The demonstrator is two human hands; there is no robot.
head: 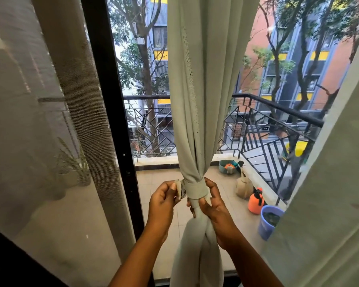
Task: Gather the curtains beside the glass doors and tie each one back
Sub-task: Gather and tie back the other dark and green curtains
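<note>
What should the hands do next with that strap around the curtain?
Probably press the loose end down to fasten it. The tieback band already wraps the gathered curtain, the left hand pinches its free end off to the side, and the right hand grips the bunched cloth just below the band.

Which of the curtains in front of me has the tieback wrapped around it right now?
The middle pale green curtain, bunched at a band between both hands. The sheer curtain on the left and the green curtain on the right hang loose.
</note>
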